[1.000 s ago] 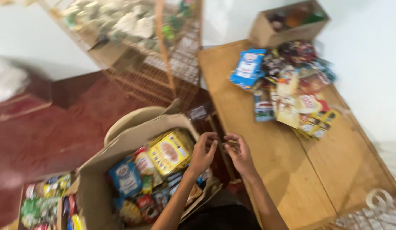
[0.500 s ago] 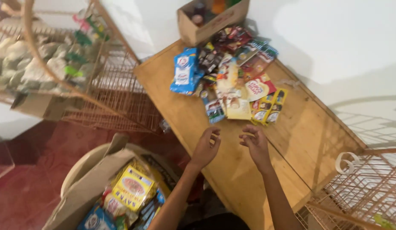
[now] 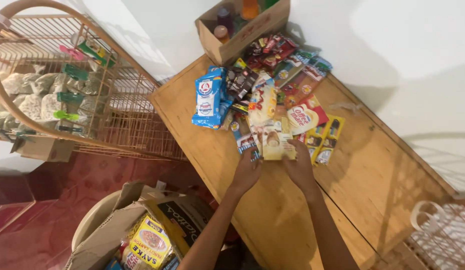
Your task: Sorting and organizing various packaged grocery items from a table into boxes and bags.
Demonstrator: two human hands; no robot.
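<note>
both hands reach out over the long brown wooden table (image 3: pixel 372 165). the left hand (image 3: pixel 246 172) lies at the near edge of the pile of bright snack packets (image 3: pixel 272 95), its fingers touching a small blue packet (image 3: pixel 246 142). the right hand (image 3: pixel 299 167) has its fingers on a pale yellow packet with a bread picture (image 3: pixel 275 142), at the front of the pile; i cannot tell if it is gripping the packet or just pressing on it. a big blue and white bag (image 3: pixel 208 97) sits on the pile's left side. a brown cardboard box with bottles (image 3: pixel 242 30) stands at the far end of the table. an open cardboard box full of packets (image 3: pixel 142 235) sits on the red floor.
</note>
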